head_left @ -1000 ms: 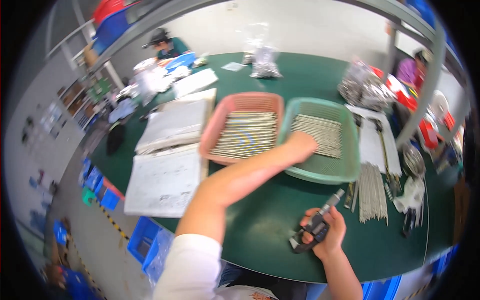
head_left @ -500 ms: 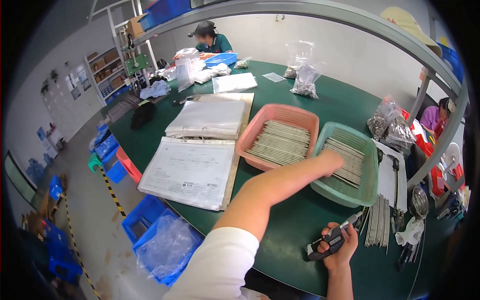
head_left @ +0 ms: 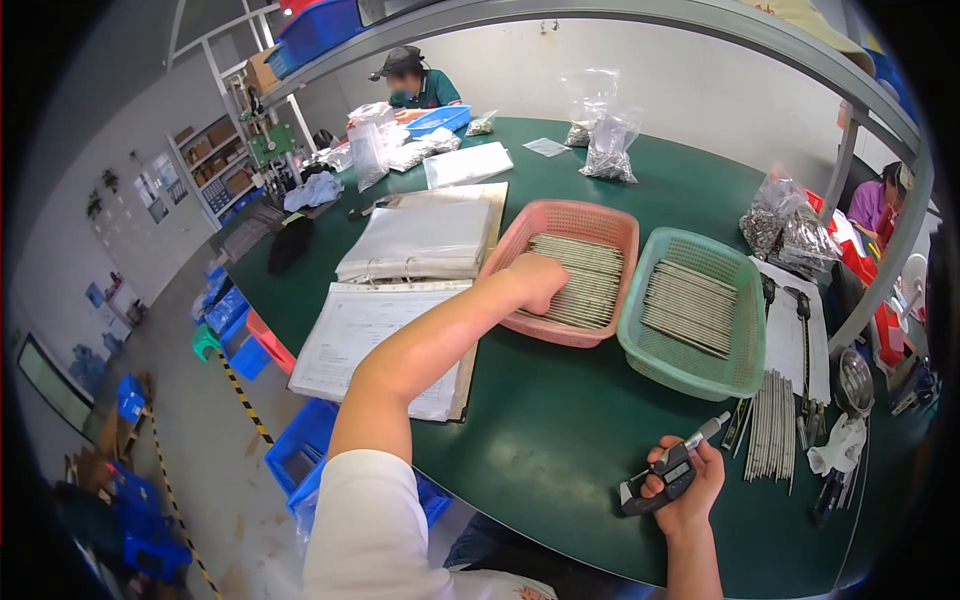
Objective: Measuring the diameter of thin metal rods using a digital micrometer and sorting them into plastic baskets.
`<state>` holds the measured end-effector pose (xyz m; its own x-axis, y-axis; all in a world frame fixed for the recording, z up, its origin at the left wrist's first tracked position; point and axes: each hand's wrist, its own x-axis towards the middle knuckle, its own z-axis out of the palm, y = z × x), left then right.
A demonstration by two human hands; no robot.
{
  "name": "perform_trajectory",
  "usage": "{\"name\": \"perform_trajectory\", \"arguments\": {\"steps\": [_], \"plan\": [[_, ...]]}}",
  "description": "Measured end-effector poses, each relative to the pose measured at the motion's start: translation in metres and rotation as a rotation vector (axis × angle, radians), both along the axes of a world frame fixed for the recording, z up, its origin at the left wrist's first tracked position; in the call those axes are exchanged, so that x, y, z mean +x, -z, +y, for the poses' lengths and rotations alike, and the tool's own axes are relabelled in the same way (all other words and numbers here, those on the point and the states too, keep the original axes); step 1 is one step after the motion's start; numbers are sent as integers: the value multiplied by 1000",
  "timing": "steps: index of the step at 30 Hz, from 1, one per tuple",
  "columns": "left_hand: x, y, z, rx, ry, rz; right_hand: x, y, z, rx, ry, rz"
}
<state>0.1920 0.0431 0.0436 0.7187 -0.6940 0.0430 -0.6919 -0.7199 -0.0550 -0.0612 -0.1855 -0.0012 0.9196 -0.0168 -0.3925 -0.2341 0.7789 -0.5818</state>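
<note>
The left hand (head_left: 535,285) has moved from the green basket (head_left: 740,375) to the pink basket (head_left: 560,222) in the last second. It now rests curled on the metal rods (head_left: 585,280) stacked there, fingers hidden, so whether it has closed on a rod cannot be told. The right hand (head_left: 685,485) stays low over the green table (head_left: 560,440), clamped on a digital micrometer (head_left: 665,475). Judging by this, sorting has shifted to the pink lot.

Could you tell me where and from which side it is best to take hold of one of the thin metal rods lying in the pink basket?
Probably mid-length, from above: the thin metal rods lie flat, packed side by side in the pink plastic mesh basket, whose walls block their ends.
</note>
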Motion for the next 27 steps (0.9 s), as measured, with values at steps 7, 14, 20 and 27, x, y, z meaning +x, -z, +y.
{"name": "perform_trajectory", "arguments": {"steps": [7, 14, 20, 27], "plan": [[18, -9, -14, 271, -55, 161, 3, 0, -7, 62, 29, -4], [26, -11, -14, 393, -72, 180, 6, 8, -7, 145, -48, -43], [32, -11, -14, 356, -64, 230, 6, 5, -6, 135, -29, -43], [21, -8, 10, 221, 54, 29, 4, 3, 2, 121, -44, -68]]}}
